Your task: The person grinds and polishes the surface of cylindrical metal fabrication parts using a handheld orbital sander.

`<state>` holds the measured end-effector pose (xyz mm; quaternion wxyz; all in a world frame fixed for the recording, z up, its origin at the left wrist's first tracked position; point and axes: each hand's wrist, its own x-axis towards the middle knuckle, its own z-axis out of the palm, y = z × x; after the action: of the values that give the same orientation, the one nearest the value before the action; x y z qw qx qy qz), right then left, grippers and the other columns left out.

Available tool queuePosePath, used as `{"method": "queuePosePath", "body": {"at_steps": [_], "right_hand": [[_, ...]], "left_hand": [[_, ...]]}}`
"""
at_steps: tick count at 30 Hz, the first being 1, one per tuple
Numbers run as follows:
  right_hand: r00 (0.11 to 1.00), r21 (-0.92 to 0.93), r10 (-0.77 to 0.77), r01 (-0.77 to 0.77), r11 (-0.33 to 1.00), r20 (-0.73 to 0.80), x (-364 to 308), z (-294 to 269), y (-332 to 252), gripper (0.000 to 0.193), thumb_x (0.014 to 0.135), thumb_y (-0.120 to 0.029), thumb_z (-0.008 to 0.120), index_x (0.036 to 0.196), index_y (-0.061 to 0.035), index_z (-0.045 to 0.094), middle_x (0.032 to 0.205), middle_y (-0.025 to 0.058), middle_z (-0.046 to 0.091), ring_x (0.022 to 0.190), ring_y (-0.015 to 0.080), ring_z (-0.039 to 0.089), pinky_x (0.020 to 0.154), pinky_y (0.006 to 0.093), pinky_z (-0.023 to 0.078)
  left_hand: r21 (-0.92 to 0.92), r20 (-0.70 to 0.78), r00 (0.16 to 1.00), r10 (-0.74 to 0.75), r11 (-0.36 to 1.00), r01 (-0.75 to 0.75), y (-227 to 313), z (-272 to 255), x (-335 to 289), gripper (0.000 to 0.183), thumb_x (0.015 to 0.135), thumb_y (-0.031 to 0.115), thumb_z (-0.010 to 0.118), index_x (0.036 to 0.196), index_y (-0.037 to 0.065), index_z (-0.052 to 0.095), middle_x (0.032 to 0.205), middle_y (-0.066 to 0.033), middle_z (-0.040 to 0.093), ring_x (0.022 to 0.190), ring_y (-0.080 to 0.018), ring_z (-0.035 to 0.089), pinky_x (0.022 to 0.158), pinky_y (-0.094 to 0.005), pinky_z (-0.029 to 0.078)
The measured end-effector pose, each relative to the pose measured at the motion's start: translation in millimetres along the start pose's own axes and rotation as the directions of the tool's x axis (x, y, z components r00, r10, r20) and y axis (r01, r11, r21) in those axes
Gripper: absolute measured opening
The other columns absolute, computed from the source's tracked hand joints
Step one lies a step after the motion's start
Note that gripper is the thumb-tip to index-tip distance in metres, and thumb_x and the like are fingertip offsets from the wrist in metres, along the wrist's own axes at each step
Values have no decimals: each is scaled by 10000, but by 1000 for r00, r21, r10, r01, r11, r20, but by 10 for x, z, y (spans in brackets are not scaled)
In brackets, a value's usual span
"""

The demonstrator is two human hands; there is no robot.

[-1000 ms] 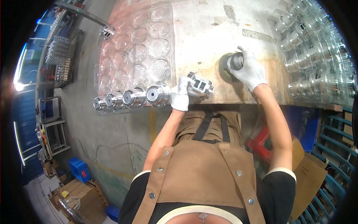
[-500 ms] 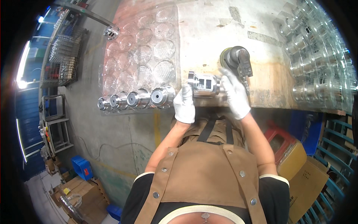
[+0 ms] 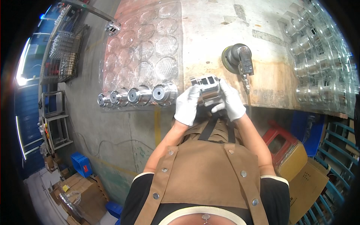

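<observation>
Between my white-gloved hands is a shiny metal cylindrical part (image 3: 208, 90) with rectangular windows, held tilted at the table's front edge. My left hand (image 3: 188, 104) is closed on its left end. On its right end my right hand (image 3: 230, 99) grips it, with the thumb beneath. Just beyond my right hand lies a round disc sander (image 3: 235, 59) with its hose running toward me. To my left, several similar metal parts (image 3: 164, 93) stand in a row in the front pockets of a clear plastic blister tray (image 3: 144, 50).
The worn tabletop (image 3: 210, 33) carries layered trays of metal parts (image 3: 318, 63) at the right. A metal bar (image 3: 90, 10) reaches in at the far left, near another metal part (image 3: 112, 28). A red-and-yellow bin (image 3: 285, 146) and a cardboard box (image 3: 308, 183) stand below right, a blue crate (image 3: 81, 164) at left.
My right hand has come from beside the metal part onto its right end. The part has turned and tilted, and sits slightly closer to me.
</observation>
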<state>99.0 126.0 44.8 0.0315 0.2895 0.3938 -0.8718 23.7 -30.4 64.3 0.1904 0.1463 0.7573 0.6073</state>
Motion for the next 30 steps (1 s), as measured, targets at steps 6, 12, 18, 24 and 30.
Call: {"method": "queuePosePath", "body": {"at_steps": [6,12,18,24,30], "right_hand": [[976,-136,-216,216,967,19,27,-84,-21,590,846,-262,676,1337,-24,451,1153,114,584,951,190,620,742,303,553],[879,-374,-448,476,796,164,-132,-53,-43,804,695,-149,824,1367,2,410,1216,100,550,1063,145,540,909,292,463],[881,-248,-457,474,845,124,-82,-19,-37,893,640,-123,854,1376,27,371,1241,127,536,1127,191,535,901,303,483],[911,-229,-393,411,882,121,-87,-73,-21,890,635,-130,868,1362,37,382,1241,122,531,1121,179,532,935,307,461],[884,-437,-437,464,770,168,-153,-8,-3,854,643,-53,832,1367,17,384,1321,142,472,1170,217,522,936,321,486]], "left_hand": [[40,467,813,349,910,-413,5,-45,22,331,911,249,628,1115,-12,633,1080,-137,649,961,-147,626,812,-273,489],[165,189,982,-9,986,-23,51,-124,149,348,924,252,607,1098,-49,613,893,-107,672,807,-109,596,706,-256,481],[22,228,970,-82,997,78,-17,-106,79,352,909,210,642,1106,-80,604,939,-91,670,824,-98,573,734,-236,482],[-38,242,959,-149,986,163,-14,-108,29,363,896,78,633,1197,-104,545,1010,-103,667,889,-110,605,794,-238,497],[47,165,985,-46,998,39,-42,-116,96,378,931,178,598,1188,-93,537,1066,-120,640,946,-120,580,849,-238,470]]}}
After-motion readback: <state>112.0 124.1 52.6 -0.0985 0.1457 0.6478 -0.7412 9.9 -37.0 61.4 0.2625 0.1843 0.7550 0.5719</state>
